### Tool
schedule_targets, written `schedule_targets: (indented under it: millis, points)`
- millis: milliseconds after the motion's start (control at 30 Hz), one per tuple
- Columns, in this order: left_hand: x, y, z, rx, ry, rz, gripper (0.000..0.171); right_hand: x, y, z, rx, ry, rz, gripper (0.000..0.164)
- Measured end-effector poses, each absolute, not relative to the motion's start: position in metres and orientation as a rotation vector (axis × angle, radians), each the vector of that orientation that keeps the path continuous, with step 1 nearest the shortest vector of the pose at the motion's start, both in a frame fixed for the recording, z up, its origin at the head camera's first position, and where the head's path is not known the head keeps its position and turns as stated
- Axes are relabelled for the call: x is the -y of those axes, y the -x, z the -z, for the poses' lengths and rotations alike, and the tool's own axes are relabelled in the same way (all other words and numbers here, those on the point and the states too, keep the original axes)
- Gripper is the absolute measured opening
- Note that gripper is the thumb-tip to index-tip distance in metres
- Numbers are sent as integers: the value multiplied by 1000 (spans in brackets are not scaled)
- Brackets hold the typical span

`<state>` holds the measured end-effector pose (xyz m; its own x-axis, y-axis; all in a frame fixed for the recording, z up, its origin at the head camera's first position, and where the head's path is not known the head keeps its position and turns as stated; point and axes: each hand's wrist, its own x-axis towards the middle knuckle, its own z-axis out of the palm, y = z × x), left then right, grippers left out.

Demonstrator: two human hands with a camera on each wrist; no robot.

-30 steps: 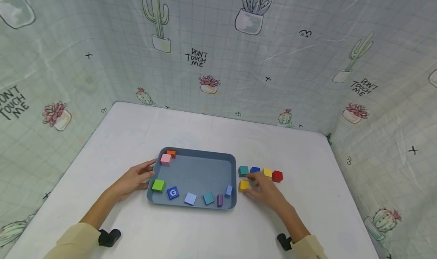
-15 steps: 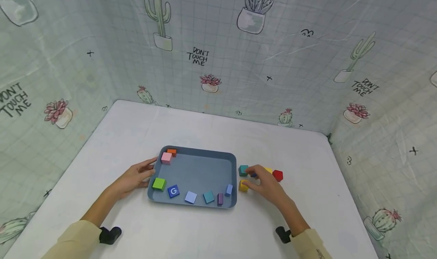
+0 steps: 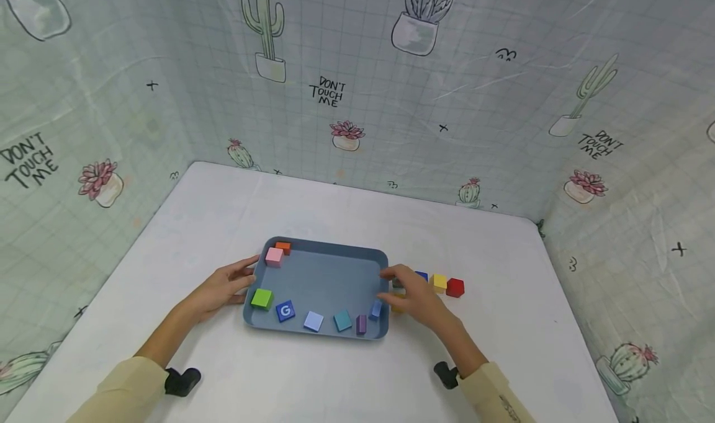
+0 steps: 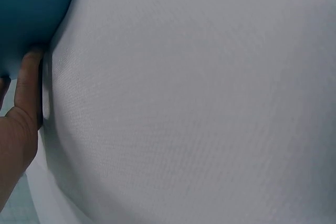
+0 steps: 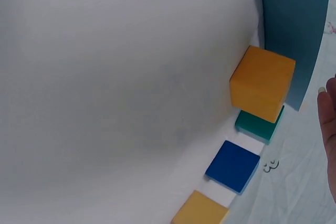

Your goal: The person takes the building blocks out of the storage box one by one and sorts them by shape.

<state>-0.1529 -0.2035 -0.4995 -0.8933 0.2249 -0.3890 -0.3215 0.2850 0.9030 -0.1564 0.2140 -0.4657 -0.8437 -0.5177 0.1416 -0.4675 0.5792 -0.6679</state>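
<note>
My left hand [image 3: 226, 286] rests at the left end of the blue-grey tray [image 3: 329, 280], fingertips against its outer wall. In the left wrist view, a nearly straight finger [image 4: 29, 80] touches the tray's side. My right hand [image 3: 413, 293] hovers at the tray's right rim, fingers spread apart and nothing visible between them. Under it, partly hidden in the head view, are a yellow-orange cube [image 5: 262, 82] and a teal cube [image 5: 260, 124] on the table. Inside the tray's front right corner, near my right thumb, lies a small blue block [image 3: 375, 310].
The tray also holds pink [image 3: 274, 257], orange [image 3: 283, 248], green [image 3: 262, 299], G-marked blue [image 3: 285, 311], light blue [image 3: 313, 321], teal [image 3: 342, 320] and purple [image 3: 361, 325] blocks. Right of it, blue [image 3: 421, 276], yellow [image 3: 438, 283] and red [image 3: 455, 288] cubes stand on the white table [image 3: 480, 243].
My right hand has moved left from above the loose cubes to the tray's right rim, uncovering the far blue and yellow cubes. My left hand stays at the tray's left end.
</note>
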Motion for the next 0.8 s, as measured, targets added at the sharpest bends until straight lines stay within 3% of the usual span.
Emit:
schedule_targets:
  millis: [300,800]
  points:
    - [204,153,499,-2108,85,-1655,64,-203,154,458,-2713,744,893,45]
    - [203,154,499,-2109,91,-1652,64,-193,153,458,-2732,865,698,45]
